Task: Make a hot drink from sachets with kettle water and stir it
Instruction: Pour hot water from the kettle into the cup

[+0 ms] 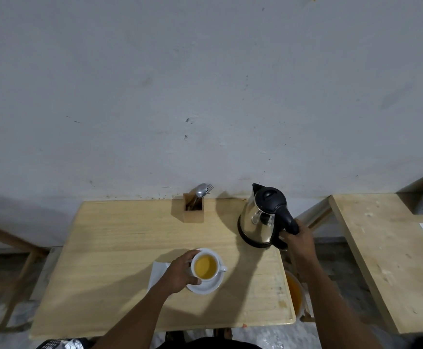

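A white cup [206, 268] full of yellow liquid sits on a white saucer [206, 288] near the middle of the wooden table [104, 248]. My left hand [180, 273] wraps around the cup's left side. A steel kettle [258, 220] with a black lid and handle stands upright at the table's back right. My right hand [297, 239] is closed on its handle. A white paper or sachet [157, 272] lies partly under my left hand, left of the saucer.
A wooden holder [193, 209] with a spoon and forks stands at the back by the wall. A second wooden table [386, 253] is to the right. An orange bucket [293, 294] sits below the table's right edge. A foil packet [62, 345] shows at the bottom left.
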